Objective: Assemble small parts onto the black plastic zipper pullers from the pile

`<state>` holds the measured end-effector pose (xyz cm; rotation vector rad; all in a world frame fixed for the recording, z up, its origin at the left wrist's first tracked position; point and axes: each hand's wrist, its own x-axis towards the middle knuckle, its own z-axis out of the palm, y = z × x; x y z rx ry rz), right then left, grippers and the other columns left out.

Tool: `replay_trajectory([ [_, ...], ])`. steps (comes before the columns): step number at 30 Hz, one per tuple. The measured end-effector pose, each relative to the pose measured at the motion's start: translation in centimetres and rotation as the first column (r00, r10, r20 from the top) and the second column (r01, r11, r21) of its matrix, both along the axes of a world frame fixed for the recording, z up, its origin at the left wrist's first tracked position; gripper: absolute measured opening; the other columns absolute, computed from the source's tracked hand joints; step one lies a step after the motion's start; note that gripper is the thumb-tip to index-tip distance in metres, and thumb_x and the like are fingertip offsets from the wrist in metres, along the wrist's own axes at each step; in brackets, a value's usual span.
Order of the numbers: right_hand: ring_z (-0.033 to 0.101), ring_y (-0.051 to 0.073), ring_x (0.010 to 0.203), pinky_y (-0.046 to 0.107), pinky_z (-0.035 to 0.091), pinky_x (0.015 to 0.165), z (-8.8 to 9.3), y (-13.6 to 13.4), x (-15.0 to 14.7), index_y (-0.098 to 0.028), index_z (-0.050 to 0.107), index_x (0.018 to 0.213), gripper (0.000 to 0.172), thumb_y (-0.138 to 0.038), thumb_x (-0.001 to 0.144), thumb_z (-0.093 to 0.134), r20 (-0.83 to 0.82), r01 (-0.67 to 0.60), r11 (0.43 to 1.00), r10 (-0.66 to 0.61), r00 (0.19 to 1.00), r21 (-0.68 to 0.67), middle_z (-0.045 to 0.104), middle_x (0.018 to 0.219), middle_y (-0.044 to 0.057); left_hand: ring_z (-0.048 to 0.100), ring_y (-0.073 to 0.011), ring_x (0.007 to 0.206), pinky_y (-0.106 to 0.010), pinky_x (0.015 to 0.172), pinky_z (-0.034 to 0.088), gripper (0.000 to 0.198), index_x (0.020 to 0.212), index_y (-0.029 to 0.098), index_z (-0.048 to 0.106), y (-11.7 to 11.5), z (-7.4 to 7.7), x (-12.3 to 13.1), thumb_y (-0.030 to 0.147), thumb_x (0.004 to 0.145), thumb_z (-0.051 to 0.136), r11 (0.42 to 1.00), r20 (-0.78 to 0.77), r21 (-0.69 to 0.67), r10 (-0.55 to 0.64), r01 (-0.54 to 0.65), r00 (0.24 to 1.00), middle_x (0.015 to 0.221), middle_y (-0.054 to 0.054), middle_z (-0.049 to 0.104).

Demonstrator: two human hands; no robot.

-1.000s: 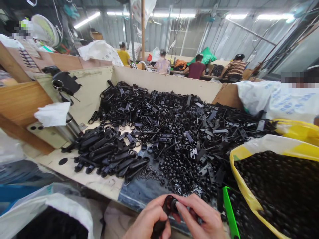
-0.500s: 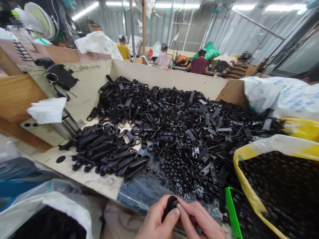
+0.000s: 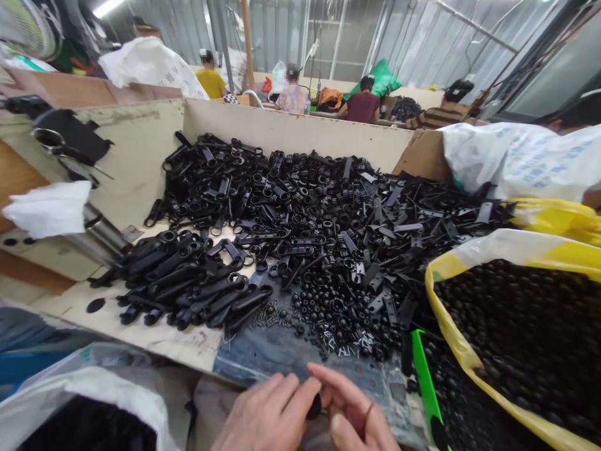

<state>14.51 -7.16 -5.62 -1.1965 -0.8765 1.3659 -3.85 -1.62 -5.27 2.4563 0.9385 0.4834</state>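
At the bottom centre my left hand [image 3: 267, 416] shows its back, with fingers bent over a black plastic part. Only a small rounded bit of this black plastic part [image 3: 314, 407] shows between the hands; the rest is hidden. My right hand [image 3: 359, 410] curls against the part from the right, its index finger stretched toward my left fingers and its thumb lower down. Just beyond the hands lie silver screws [image 3: 350, 344] and small black round pieces [image 3: 323, 304] on a dark mat [image 3: 263, 357].
Long black handle-like parts [image 3: 188, 275] lie in rows at left. Behind them spreads a big heap of black plastic pieces [image 3: 291, 207]. A metal post fixture [image 3: 106, 235] stands at left. A yellow-rimmed sack [image 3: 436, 300] of black balls and a green tray edge [image 3: 425, 376] border the right.
My left hand has turned over, from thumb side up to back up, covering most of the part. My right fingers have loosened from a pinch. The view has shifted right and down.
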Motion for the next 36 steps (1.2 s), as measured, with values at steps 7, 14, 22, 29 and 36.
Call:
replay_trajectory([
  [7, 0.067, 0.022, 0.078, 0.032, 0.055, 0.073, 1.5, 2.8, -0.2, -0.027, 0.08, 0.12, 0.044, -0.06, 0.093, 0.069, 0.216, -0.109, 0.994, 0.105, 0.971, 0.005, 0.074, 0.087, 0.006, 0.071, -0.0208, 0.097, -0.03, 0.083, 0.057, 0.044, 0.127, 0.027, 0.056, -0.1, 2.4, -0.5, 0.02, 0.084, 0.061, 0.616, 0.05, -0.75, 0.419, -0.244, 0.907, 0.103, -0.002, 0.076],
  [14, 0.069, 0.02, 0.086, 0.029, 0.053, 0.075, 3.2, 3.7, -0.6, -0.027, 0.081, 0.112, 0.033, -0.046, 0.104, 0.056, 0.493, -0.226, 0.965, 0.132, 0.86, 0.136, 0.072, 0.097, 0.007, 0.033, -0.0071, 0.042, -0.019, 0.042, 0.026, 0.032, 0.113, 0.021, 0.05, 1.1, 3.7, -0.7, 0.029, 0.083, 0.057, 0.249, 0.09, -0.969, 0.347, 0.001, 0.934, 0.054, 0.014, 0.048],
  [22, 0.063, 0.017, 0.071, 0.026, 0.047, 0.061, 3.3, 3.6, 0.7, -0.026, 0.076, 0.126, 0.032, -0.043, 0.101, 0.064, 0.61, -0.425, 0.895, 0.263, 0.747, 0.135, 0.071, 0.091, 0.004, 0.039, -0.0087, 0.052, -0.02, 0.05, 0.027, 0.037, 0.111, 0.019, 0.051, 0.9, 4.6, -1.7, 0.045, 0.087, 0.061, 0.132, 0.088, -0.99, 0.323, 0.047, 0.942, 0.059, 0.009, 0.052],
  [29, 0.069, 0.02, 0.113, 0.031, 0.053, 0.097, 2.1, 2.1, 1.5, -0.035, 0.065, 0.139, 0.038, -0.031, 0.101, 0.068, 0.661, -0.414, 0.868, 0.143, 0.737, 0.274, 0.072, 0.124, 0.005, 0.046, -0.0098, 0.059, -0.021, 0.054, 0.03, 0.05, 0.128, 0.018, 0.053, -0.1, 3.4, -2.3, 0.046, 0.087, 0.063, 0.095, 0.067, -0.995, 0.363, 0.035, 0.929, 0.07, 0.005, 0.059],
  [36, 0.063, 0.013, 0.062, 0.021, 0.049, 0.054, 2.9, 3.2, 1.8, -0.031, 0.07, 0.133, 0.041, -0.022, 0.093, 0.071, 0.676, -0.393, 0.895, 0.159, 0.719, 0.208, 0.073, 0.096, 0.001, 0.067, -0.0221, 0.097, -0.03, 0.085, 0.051, 0.027, 0.103, 0.024, 0.067, 1.0, 1.6, -2.3, 0.041, 0.081, 0.069, 0.556, 0.162, -0.824, 0.419, -0.111, 0.894, 0.1, -0.004, 0.075],
])
